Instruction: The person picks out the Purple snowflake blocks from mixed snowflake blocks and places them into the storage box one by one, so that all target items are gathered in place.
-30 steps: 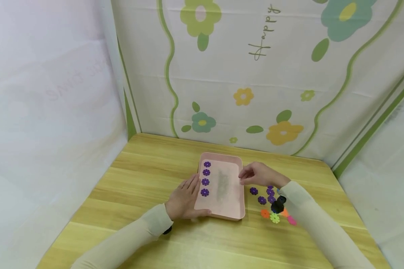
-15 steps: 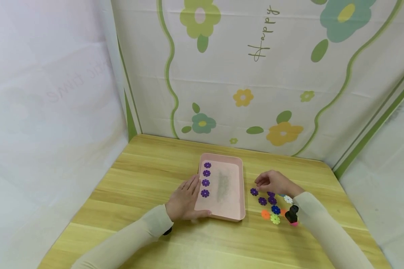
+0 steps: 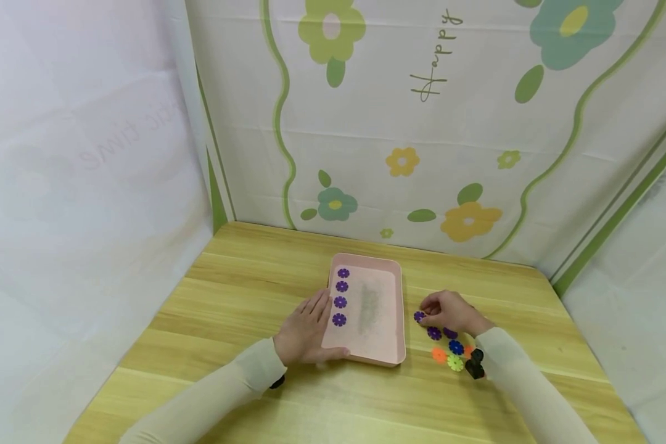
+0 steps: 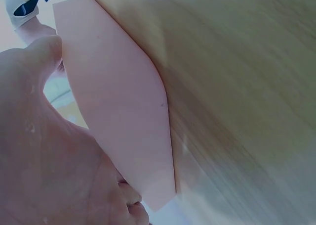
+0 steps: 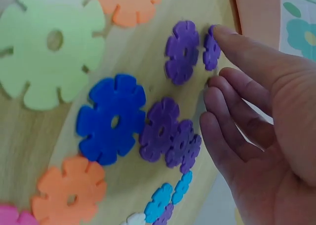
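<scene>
Left hand spread against a pink tray, right hand down at a purple disc.

The left hand's fingers run straight by the tray's left edge, thumb at its near edge, unclenched. Four purple discs line the tray's inner left side. The purple disc is on the surface, just beside the tray's right edge, between right thumb and fingertips; whether they pinch it, I can't tell. A blue disc and a lime disc lie closer to the surface's near edge.
</scene>
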The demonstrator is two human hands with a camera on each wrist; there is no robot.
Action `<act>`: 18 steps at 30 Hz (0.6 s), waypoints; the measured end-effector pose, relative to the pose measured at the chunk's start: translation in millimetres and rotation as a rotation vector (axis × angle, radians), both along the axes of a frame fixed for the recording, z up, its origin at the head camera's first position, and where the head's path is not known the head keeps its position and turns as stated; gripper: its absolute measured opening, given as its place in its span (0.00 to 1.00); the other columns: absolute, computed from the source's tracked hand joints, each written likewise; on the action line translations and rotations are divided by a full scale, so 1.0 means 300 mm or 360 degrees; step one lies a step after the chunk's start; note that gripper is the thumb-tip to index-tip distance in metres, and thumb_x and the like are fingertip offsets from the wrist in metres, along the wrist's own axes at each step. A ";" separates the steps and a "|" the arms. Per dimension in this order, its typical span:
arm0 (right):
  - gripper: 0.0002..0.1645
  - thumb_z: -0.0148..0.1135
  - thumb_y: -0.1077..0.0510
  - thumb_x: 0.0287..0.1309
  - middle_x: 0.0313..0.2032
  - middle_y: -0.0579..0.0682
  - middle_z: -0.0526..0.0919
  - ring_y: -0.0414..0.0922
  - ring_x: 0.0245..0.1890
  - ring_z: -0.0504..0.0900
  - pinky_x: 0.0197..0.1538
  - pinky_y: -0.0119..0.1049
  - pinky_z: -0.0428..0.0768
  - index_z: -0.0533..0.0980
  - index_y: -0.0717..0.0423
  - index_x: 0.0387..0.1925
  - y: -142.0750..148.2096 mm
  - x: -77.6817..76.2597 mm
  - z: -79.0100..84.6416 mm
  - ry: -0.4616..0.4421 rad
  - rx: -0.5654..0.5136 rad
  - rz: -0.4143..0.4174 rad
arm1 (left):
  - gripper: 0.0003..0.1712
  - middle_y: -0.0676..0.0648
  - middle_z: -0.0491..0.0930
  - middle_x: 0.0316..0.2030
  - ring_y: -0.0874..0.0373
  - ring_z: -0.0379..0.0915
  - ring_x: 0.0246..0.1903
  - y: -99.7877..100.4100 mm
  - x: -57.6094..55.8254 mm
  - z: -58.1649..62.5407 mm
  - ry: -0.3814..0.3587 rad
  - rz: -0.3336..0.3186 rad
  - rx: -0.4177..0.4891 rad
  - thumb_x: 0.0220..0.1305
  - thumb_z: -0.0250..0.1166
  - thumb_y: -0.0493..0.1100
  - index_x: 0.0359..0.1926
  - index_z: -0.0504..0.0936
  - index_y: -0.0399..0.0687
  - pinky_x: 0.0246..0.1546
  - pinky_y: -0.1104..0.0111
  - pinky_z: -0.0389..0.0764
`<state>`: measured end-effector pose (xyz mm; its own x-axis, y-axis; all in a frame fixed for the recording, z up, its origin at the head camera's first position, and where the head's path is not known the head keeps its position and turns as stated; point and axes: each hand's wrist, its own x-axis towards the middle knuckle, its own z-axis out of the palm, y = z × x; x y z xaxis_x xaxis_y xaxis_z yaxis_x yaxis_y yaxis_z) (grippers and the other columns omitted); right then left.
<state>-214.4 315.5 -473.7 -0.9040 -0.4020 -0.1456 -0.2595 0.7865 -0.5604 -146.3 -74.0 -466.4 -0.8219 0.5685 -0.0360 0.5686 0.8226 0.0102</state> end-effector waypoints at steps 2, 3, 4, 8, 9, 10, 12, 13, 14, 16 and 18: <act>0.16 0.79 0.56 0.60 0.36 0.48 0.89 0.38 0.35 0.83 0.41 0.33 0.85 0.86 0.61 0.46 -0.007 -0.003 -0.006 0.0045 0.0029 0.0021 | 0.69 0.34 0.54 0.83 0.41 0.53 0.82 0.000 -0.001 0.001 -0.0004 0.0002 0.0002 0.64 0.50 0.85 0.81 0.57 0.31 0.80 0.51 0.65; 0.16 0.79 0.56 0.59 0.36 0.48 0.88 0.38 0.35 0.82 0.41 0.32 0.85 0.86 0.60 0.45 -0.010 -0.005 -0.009 0.0058 0.0039 0.0029 | 0.69 0.34 0.54 0.82 0.41 0.53 0.82 0.000 -0.001 0.002 -0.0007 0.0003 0.0010 0.64 0.50 0.85 0.80 0.57 0.31 0.80 0.51 0.65; 0.15 0.79 0.56 0.59 0.35 0.47 0.88 0.38 0.34 0.82 0.40 0.32 0.85 0.86 0.59 0.45 -0.013 -0.007 -0.012 0.0058 0.0049 0.0024 | 0.69 0.34 0.54 0.82 0.41 0.53 0.82 0.000 -0.001 0.003 -0.0011 0.0003 0.0013 0.64 0.50 0.85 0.81 0.57 0.31 0.80 0.51 0.65; 0.11 0.79 0.58 0.59 0.34 0.45 0.87 0.38 0.33 0.81 0.39 0.30 0.83 0.86 0.57 0.42 -0.020 -0.011 -0.019 0.0042 0.0063 0.0036 | 0.68 0.33 0.54 0.82 0.40 0.53 0.82 -0.002 -0.002 0.003 -0.0040 -0.0007 0.0039 0.64 0.49 0.85 0.80 0.57 0.31 0.80 0.51 0.65; 0.10 0.79 0.58 0.59 0.33 0.45 0.86 0.39 0.33 0.80 0.38 0.30 0.83 0.86 0.57 0.41 -0.021 -0.013 -0.019 0.0038 0.0072 0.0040 | 0.68 0.32 0.54 0.82 0.39 0.52 0.82 -0.002 -0.001 0.004 -0.0050 -0.0010 0.0050 0.65 0.50 0.85 0.80 0.57 0.30 0.80 0.50 0.65; 0.10 0.79 0.59 0.59 0.33 0.44 0.86 0.39 0.33 0.80 0.38 0.30 0.83 0.86 0.57 0.40 -0.023 -0.013 -0.017 0.0031 0.0080 0.0038 | 0.68 0.32 0.53 0.82 0.39 0.52 0.82 -0.003 -0.001 0.006 -0.0057 -0.0013 0.0059 0.65 0.50 0.84 0.80 0.57 0.30 0.80 0.50 0.64; 0.10 0.79 0.59 0.58 0.32 0.44 0.86 0.39 0.33 0.81 0.39 0.31 0.83 0.85 0.57 0.39 -0.025 -0.015 -0.012 0.0019 0.0096 0.0035 | 0.68 0.31 0.52 0.82 0.38 0.52 0.82 -0.002 -0.001 0.008 -0.0073 -0.0014 0.0079 0.65 0.50 0.84 0.80 0.56 0.30 0.80 0.49 0.64; 0.10 0.79 0.59 0.58 0.32 0.44 0.86 0.39 0.33 0.81 0.39 0.31 0.83 0.85 0.57 0.39 -0.027 -0.017 -0.007 0.0011 0.0102 0.0034 | 0.68 0.31 0.52 0.83 0.38 0.51 0.82 -0.002 -0.001 0.010 -0.0080 -0.0013 0.0085 0.65 0.51 0.84 0.81 0.56 0.30 0.80 0.49 0.64; 0.11 0.79 0.59 0.57 0.32 0.45 0.86 0.39 0.33 0.81 0.39 0.32 0.84 0.85 0.57 0.38 -0.028 -0.018 -0.002 0.0000 0.0104 0.0032 | 0.68 0.31 0.52 0.83 0.38 0.51 0.82 -0.001 -0.001 0.011 -0.0085 -0.0013 0.0094 0.66 0.51 0.83 0.81 0.56 0.30 0.80 0.49 0.64; 0.11 0.80 0.60 0.57 0.33 0.45 0.86 0.39 0.33 0.82 0.39 0.33 0.84 0.84 0.57 0.38 -0.032 -0.022 0.009 -0.0033 0.0101 0.0014 | 0.67 0.32 0.52 0.83 0.38 0.51 0.83 0.002 -0.002 0.014 -0.0097 -0.0013 0.0105 0.66 0.51 0.83 0.81 0.56 0.30 0.81 0.49 0.63; 0.11 0.80 0.61 0.57 0.33 0.46 0.86 0.39 0.34 0.83 0.39 0.33 0.85 0.84 0.58 0.38 -0.034 -0.025 0.019 -0.0057 0.0084 0.0017 | 0.68 0.32 0.52 0.83 0.38 0.51 0.83 0.005 -0.002 0.017 -0.0102 -0.0019 0.0122 0.65 0.52 0.83 0.81 0.55 0.30 0.81 0.49 0.63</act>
<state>-222.0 305.4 -468.0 -0.8934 -0.4027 -0.1989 -0.2489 0.8125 -0.5271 -147.0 -72.5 -461.2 -0.8124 0.5814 -0.0445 0.5745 0.8112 0.1094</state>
